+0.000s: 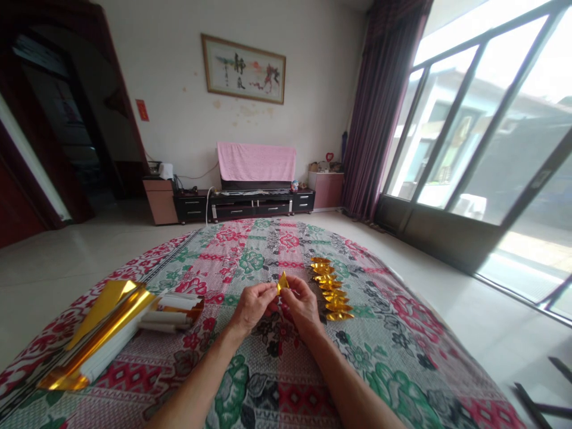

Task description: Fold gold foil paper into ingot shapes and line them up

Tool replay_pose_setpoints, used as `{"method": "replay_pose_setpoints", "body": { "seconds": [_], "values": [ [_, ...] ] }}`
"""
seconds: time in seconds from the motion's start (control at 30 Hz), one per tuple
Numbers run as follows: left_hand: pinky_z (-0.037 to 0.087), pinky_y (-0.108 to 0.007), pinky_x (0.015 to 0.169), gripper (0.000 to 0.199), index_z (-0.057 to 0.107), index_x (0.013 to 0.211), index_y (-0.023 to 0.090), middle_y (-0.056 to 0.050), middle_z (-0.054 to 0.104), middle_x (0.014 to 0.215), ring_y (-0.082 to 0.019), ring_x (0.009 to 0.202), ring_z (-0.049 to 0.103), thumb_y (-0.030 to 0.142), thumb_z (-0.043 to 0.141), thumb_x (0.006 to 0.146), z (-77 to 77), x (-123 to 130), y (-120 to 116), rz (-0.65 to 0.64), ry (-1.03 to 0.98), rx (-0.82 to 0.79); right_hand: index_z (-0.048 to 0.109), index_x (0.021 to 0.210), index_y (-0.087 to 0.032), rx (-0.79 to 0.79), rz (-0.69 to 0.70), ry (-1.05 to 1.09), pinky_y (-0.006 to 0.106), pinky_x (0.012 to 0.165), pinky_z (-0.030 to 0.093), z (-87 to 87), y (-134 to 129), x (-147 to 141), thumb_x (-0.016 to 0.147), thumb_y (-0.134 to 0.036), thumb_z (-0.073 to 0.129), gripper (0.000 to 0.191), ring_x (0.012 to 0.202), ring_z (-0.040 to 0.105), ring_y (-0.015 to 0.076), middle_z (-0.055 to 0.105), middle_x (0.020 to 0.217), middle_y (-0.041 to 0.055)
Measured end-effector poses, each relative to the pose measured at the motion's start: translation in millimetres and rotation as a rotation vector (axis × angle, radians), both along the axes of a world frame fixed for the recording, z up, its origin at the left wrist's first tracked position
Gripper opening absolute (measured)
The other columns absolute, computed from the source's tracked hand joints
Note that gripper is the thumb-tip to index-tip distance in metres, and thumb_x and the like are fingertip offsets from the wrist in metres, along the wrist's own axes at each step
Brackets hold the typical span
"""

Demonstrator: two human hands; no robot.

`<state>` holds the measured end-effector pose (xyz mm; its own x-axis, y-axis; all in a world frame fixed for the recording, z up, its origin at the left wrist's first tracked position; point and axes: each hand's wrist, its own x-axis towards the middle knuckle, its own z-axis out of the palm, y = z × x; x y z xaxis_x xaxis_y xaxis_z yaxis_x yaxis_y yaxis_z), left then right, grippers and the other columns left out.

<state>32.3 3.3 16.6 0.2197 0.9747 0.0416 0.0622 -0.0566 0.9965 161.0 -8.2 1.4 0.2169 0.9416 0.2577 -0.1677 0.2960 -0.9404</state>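
Between my two hands, above the patterned tablecloth point(263, 292), a small piece of folded gold foil paper point(283, 283) is pinched, its pointed tip upward. My left hand point(254, 305) closes its thumb and fingertips on the left side of it. On the other side, my right hand point(304, 301) grips it with thumb and fingers. Just right of that hand, several folded gold foil pieces point(333, 293) with pointed ends lie in a row. The lower part of the held foil is hidden by my fingers.
Gold foil sheets point(105, 304), partly rolled with white undersides, lie on the left of the round table. Beside them are white-backed rolls point(167, 319). Past the table stand a low black cabinet point(250, 208) and a pink cloth point(257, 161). Glass doors point(465, 125) are at right.
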Motion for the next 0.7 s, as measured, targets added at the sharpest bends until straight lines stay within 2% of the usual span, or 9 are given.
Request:
{"method": "replay_pose_setpoints", "body": {
  "seconds": [0.13, 0.37, 0.47, 0.57, 0.7],
  "values": [
    [0.04, -0.019, 0.046, 0.038, 0.066, 0.098, 0.014, -0.002, 0.064, 0.064, -0.011, 0.052, 0.056, 0.04, 0.06, 0.071, -3.3, -1.1, 1.6, 0.023, -0.016, -0.014, 0.061, 0.092, -0.018, 0.039, 0.014, -0.002, 0.024, 0.066, 0.049, -1.1, 0.9, -0.7, 0.067, -0.033, 0.067, 0.029, 0.071, 0.061, 0.0128, 0.066, 0.085, 0.0019],
    [0.04, -0.019, 0.046, 0.035, 0.066, 0.092, 0.015, 0.0, 0.063, 0.065, -0.01, 0.05, 0.054, 0.042, 0.059, 0.071, -5.1, -2.4, 1.8, 0.027, 0.005, -0.015, 0.061, 0.095, -0.018, 0.04, 0.063, 0.061, 0.025, 0.068, 0.05, -3.7, 2.4, -0.6, 0.066, -0.034, 0.068, 0.033, 0.075, 0.063, 0.0143, 0.068, 0.087, 0.0031],
    [0.039, -0.019, 0.046, 0.032, 0.066, 0.085, 0.014, 0.0, 0.061, 0.063, -0.009, 0.048, 0.052, 0.041, 0.059, 0.07, -4.6, -3.6, 2.8, 0.021, 0.025, 0.003, 0.06, 0.101, -0.018, 0.018, 0.08, 0.062, 0.026, 0.066, 0.05, -3.1, 2.3, -1.0, 0.065, -0.034, 0.069, 0.041, 0.073, 0.063, 0.0151, 0.069, 0.086, 0.0041],
    [0.038, -0.02, 0.045, 0.03, 0.065, 0.08, 0.013, 0.001, 0.058, 0.06, -0.009, 0.047, 0.05, 0.041, 0.058, 0.07, -4.2, -6.2, 4.1, 0.027, 0.067, 0.042, 0.061, 0.1, -0.017, -0.012, 0.089, 0.056, 0.025, 0.063, 0.049, -1.8, 1.6, -1.9, 0.065, -0.036, 0.068, 0.04, 0.07, 0.063, 0.015, 0.069, 0.084, 0.0041],
    [0.038, -0.021, 0.046, 0.028, 0.065, 0.077, 0.014, 0.001, 0.057, 0.057, -0.01, 0.047, 0.05, 0.041, 0.057, 0.071, -2.9, -9.0, 4.2, 0.025, 0.137, 0.099, 0.063, 0.097, -0.017, -0.073, 0.071, 0.04, 0.021, 0.049, 0.045, 0.0, 0.1, -2.0, 0.065, -0.04, 0.067, 0.039, 0.06, 0.06, 0.0133, 0.069, 0.081, 0.0033]
  ]
}}
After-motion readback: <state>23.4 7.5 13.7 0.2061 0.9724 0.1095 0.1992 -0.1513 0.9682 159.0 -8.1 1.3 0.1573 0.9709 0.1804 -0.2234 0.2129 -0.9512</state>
